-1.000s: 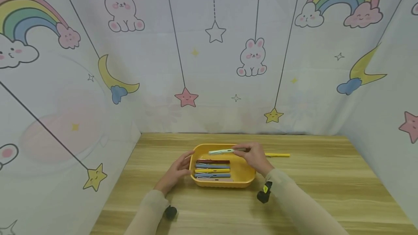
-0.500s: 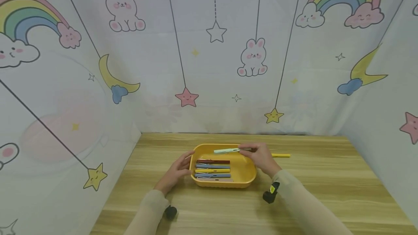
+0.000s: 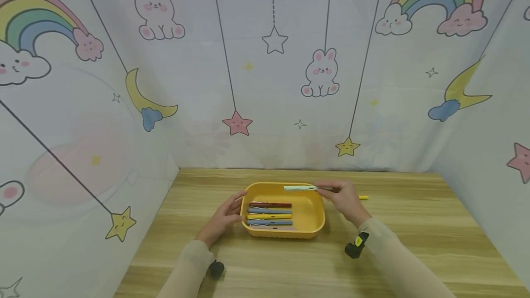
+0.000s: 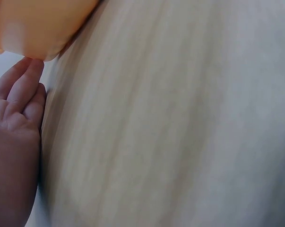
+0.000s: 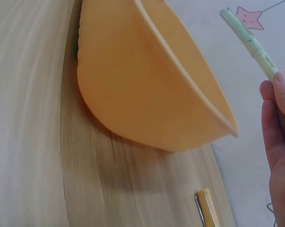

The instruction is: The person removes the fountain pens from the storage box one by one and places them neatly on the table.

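Observation:
A pale green fountain pen (image 3: pixel 300 188) with a metal clip is pinched by my right hand (image 3: pixel 342 199) between thumb and fingers. It is raised over the back right rim of the yellow plastic basket (image 3: pixel 308 229), clip end pointing left. Inside, on the left, several pens lie side by side: a dark red pen (image 3: pixel 273 205), blue pens, a yellow pen (image 3: pixel 271 216) and a pinkish pen (image 3: pixel 271 227) nearest me. My left hand (image 3: pixel 223 217) rests its fingers against the basket's left wall; the left wrist view has these fingers (image 4: pixel 26 85) fairly straight at the wall.
Another yellow pen (image 3: pixel 363 197) lies on the wooden table (image 3: pixel 285 266) right of the basket, partly hidden behind my right hand. White cloth walls (image 3: pixel 198 82) with printed rabbits, stars and rainbows stand behind and at both sides.
My right hand has moved right with the pale green pen, from above the basket's middle to its back right rim, covering more of the yellow pen on the table. My left hand stays put.

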`<move>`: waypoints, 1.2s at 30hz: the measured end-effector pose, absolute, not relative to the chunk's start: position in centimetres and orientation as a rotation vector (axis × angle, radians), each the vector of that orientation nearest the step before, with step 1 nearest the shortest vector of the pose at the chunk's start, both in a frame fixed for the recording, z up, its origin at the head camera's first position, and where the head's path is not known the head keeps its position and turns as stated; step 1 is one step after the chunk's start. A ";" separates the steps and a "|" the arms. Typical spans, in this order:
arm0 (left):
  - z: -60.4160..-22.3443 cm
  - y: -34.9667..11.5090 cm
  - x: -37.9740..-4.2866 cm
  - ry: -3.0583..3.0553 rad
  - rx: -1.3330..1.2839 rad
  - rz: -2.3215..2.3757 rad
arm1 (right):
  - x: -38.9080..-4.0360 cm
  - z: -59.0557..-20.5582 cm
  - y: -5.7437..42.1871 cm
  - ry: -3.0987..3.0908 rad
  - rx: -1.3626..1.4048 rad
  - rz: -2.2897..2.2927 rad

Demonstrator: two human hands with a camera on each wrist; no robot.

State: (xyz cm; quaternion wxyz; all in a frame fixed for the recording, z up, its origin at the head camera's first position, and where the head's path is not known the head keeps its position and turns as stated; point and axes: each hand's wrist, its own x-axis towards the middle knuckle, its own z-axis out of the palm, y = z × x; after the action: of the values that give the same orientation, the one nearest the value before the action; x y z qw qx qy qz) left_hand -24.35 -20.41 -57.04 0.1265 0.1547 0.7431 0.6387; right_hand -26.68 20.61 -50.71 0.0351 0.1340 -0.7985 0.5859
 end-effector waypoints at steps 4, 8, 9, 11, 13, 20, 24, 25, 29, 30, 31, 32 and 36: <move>-57.0 -20.5 -24.3 2.160 0.453 1.861 | -26.5 -50.9 21.7 -2.442 0.395 1.803; -57.0 -20.5 -24.3 2.167 0.445 1.858 | -26.4 -50.9 22.8 -2.443 0.344 1.810; -57.0 -20.5 -24.3 2.169 0.442 1.857 | -26.4 -50.9 23.1 -2.444 0.324 1.807; -57.0 -20.4 -24.4 2.175 0.438 1.851 | -26.3 -51.0 23.7 -2.449 0.302 1.788; -57.1 -20.4 -24.4 2.172 0.434 1.850 | -26.2 -51.1 24.3 -2.458 0.287 1.757; -57.0 -20.4 -24.3 2.173 0.425 1.849 | -25.7 -51.8 26.5 -2.450 0.221 1.745; -56.9 -20.3 -24.2 2.179 0.423 1.851 | -25.4 -52.0 27.5 -2.440 0.176 1.759; -56.9 -20.3 -24.2 2.177 0.425 1.853 | -25.4 -52.1 27.8 -2.437 0.171 1.759; -57.0 -20.4 -24.2 2.181 0.431 1.851 | -25.4 -52.5 28.7 -2.429 0.165 1.719; -57.0 -20.4 -24.2 2.182 0.432 1.851 | -25.3 -52.7 28.9 -2.429 0.165 1.709; -57.0 -20.4 -24.2 2.182 0.430 1.852 | -25.2 -52.8 29.1 -2.431 0.164 1.696; -57.1 -20.4 -24.2 2.187 0.431 1.848 | -25.2 -53.0 29.3 -2.429 0.156 1.691; -57.0 -20.3 -24.3 2.189 0.434 1.845 | -24.6 -53.5 30.0 -2.455 0.109 1.651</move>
State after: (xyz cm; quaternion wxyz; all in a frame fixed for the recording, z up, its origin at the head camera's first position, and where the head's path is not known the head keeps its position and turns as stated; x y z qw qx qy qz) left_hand -24.28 -20.34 -56.99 0.1226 0.1487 0.7502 0.6325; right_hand -24.65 30.03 -53.49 0.0906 0.0367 -0.8258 0.5554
